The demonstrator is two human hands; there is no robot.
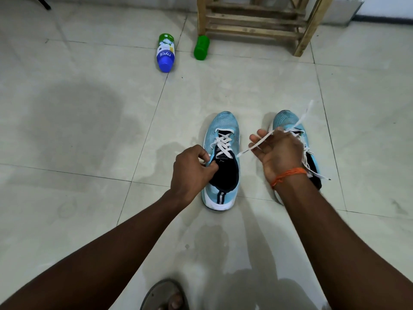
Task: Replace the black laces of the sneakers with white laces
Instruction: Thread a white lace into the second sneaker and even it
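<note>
Blue knit at the collar of the nearer sneaker [223,128] is pinched by the left hand [192,170], probably to steady it, while its white lace [223,143] runs rightward into the curled fingers of the right hand [278,152], pulled straight in front of the second sneaker [283,121].

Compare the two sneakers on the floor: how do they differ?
The left sneaker, gripped by the left hand, shows almost whole, its white lace crossed neatly; the right sneaker is half hidden behind the right hand, lace ends trailing loose. Both are light blue, toes pointing away.
</note>
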